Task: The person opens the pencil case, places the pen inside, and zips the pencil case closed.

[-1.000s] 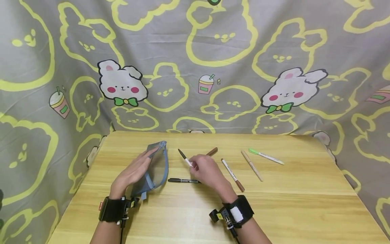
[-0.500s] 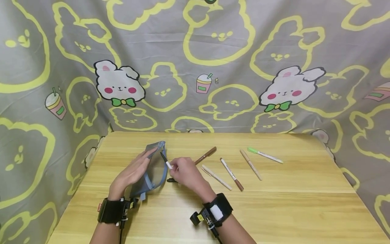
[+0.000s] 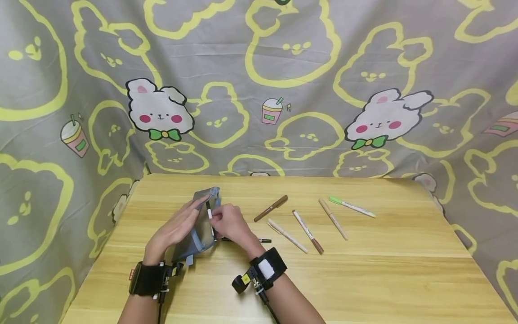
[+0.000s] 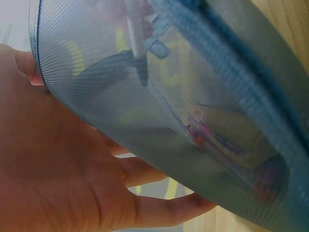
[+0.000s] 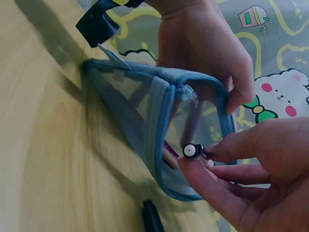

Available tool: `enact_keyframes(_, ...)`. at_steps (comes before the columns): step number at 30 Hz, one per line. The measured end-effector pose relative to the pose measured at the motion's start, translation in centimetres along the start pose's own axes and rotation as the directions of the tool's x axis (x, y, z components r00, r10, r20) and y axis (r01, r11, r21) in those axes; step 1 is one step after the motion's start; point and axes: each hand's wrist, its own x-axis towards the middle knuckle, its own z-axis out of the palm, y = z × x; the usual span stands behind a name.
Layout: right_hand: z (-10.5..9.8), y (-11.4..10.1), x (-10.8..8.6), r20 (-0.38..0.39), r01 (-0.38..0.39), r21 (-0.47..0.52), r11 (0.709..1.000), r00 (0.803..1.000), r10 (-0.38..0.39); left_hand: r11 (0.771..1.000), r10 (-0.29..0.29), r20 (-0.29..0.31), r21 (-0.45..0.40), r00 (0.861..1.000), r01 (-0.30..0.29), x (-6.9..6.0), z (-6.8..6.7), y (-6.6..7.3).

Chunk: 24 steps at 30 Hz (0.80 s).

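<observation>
A blue-trimmed mesh pouch (image 3: pixel 185 250) stands on the table's left side, its opening facing right. My left hand (image 3: pixel 173 230) rests against its outer side with fingers extended, also seen beside the mesh (image 4: pixel 106 106) in the left wrist view. At the opening, my right hand (image 3: pixel 234 225) pinches a white marker with a dark cap (image 3: pixel 209 213). The right wrist view shows this marker (image 5: pixel 190 151) end-on between thumb and fingers, at the pouch's mouth (image 5: pixel 161 130). Slim reddish things (image 4: pixel 198 133) show through the mesh.
A black pen (image 3: pixel 265 240) lies partly hidden under my right hand. Farther right on the wooden table are a brown marker (image 3: pixel 271 208), a beige one (image 3: pixel 287 235), a white-and-brown one (image 3: pixel 308 231), a tan one (image 3: pixel 333 219) and a green-capped one (image 3: pixel 352 206). Patterned cloth (image 3: pixel 226 54) surrounds the table.
My right hand has carried the dark-capped marker left from the middle of the table to the pouch's opening. The left hand and pouch have hardly moved.
</observation>
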Motion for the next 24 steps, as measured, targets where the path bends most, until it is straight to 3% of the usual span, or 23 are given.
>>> enact_keyframes(5,0.6,0.5,-0.1,0.058,-0.031,0.264,0.964,0.998,0.016,0.999,-0.047,0.011,0.022,0.999,0.047,0.0,0.0,0.1)
enact_keyframes(10,0.1,0.7,-0.6,0.018,0.025,0.285,0.958,0.999,-0.031,0.997,-0.083,0.018,-0.001,0.996,0.083,0.1,-0.1,0.4)
enact_keyframes(16,-1.8,0.5,-1.5,-0.003,0.147,0.082,0.986,0.989,-0.147,0.994,-0.107,0.021,-0.004,0.994,0.107,0.0,-0.1,0.4)
enact_keyframes(19,-3.3,0.3,-2.2,-0.015,0.215,-0.045,0.976,0.976,-0.215,0.994,-0.106,0.024,0.009,0.994,0.106,0.1,-0.1,0.4)
enact_keyframes(24,-5.6,-0.1,-3.3,-0.060,0.268,-0.173,0.948,0.958,-0.282,0.993,-0.119,0.021,0.000,0.993,0.119,0.2,0.1,0.4)
